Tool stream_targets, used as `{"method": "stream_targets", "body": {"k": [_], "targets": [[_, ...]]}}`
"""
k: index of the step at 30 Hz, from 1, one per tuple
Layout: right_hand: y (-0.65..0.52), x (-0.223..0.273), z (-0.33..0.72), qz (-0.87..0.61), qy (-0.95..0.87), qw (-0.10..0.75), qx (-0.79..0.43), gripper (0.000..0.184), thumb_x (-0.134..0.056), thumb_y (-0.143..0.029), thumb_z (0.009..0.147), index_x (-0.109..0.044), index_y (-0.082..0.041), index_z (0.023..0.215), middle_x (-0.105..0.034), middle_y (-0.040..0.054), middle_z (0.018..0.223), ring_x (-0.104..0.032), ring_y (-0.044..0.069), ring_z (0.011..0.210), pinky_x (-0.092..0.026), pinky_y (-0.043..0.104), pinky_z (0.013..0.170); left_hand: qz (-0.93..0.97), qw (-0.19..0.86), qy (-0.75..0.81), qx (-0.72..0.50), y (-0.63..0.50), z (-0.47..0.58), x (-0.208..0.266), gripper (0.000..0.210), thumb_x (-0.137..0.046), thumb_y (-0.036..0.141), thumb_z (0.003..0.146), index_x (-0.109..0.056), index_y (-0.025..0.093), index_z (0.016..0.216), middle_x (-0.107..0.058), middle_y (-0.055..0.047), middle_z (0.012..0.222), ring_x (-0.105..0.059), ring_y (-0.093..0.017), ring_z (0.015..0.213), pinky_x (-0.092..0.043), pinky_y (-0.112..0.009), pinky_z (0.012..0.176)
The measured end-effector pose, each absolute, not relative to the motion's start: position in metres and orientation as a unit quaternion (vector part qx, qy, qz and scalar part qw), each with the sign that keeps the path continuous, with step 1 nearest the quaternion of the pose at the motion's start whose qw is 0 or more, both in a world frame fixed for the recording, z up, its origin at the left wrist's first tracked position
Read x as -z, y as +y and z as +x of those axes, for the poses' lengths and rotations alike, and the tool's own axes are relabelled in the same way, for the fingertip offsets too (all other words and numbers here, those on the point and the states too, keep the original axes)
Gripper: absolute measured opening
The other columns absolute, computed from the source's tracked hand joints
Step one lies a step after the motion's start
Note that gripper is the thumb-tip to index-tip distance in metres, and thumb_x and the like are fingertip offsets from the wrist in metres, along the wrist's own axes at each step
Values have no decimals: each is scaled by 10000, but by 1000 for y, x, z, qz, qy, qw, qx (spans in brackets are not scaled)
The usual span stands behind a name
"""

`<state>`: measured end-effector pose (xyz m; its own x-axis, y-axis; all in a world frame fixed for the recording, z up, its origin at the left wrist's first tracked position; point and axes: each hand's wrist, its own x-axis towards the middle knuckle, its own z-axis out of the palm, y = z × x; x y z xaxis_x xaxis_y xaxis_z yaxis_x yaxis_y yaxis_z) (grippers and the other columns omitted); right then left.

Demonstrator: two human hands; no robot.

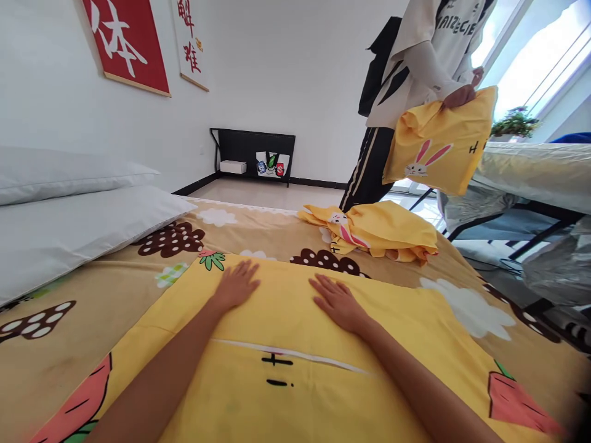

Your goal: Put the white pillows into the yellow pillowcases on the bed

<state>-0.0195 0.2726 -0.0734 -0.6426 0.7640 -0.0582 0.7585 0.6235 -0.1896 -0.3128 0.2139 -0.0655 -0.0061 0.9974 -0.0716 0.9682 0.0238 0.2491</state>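
A yellow pillowcase with printed carrots and the letters "Hi" is spread out on the bed in front of me. My left hand lies flat on its far part, left of the middle, fingers spread. To the right, my right hand also rests palm down on the cloth with its fingers apart. Between my forearms a white-edged seam or opening crosses the fabric. Neither hand grips anything. Beyond my right hand lies a second, crumpled yellow cloth with a rabbit print.
White pillows lie at the left on the patterned bed sheet. Past the bed, a person holds another yellow rabbit-print cloth. A black low shelf stands against the far wall, and a plastic-covered bed at the right.
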Motion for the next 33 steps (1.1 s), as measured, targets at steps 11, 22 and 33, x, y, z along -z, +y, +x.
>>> {"method": "stream_targets", "body": {"k": [11, 22, 33], "targets": [[212, 31, -13, -364, -926, -45, -92, 506, -558, -439, 823, -536, -360, 1323, -496, 7, 1427, -460, 223, 1302, -355, 361, 1048, 866, 119, 479, 84, 96, -201, -26, 381, -386, 398, 911, -703, 203, 995, -713, -114, 974, -656, -266, 965, -486, -417, 897], [171, 25, -44, -402, -913, -55, 27, 237, -520, -316, 925, -636, -145, 1040, -655, 85, 1071, -608, 209, 1016, -469, 421, 910, 801, 46, 587, -111, 59, -166, 43, 428, -407, 409, 904, -549, 157, 1220, -533, -160, 1275, -454, -308, 1221, -354, -493, 1049], [180, 35, -73, -513, -853, 45, 83, 260, -553, -339, 918, -611, -142, 1079, -626, 77, 1096, -595, 188, 994, -486, 406, 889, 857, 133, 495, -56, -9, -178, 8, 383, -419, 461, 861, -667, 256, 1068, -699, -86, 965, -655, -212, 878, -525, -325, 772]]}}
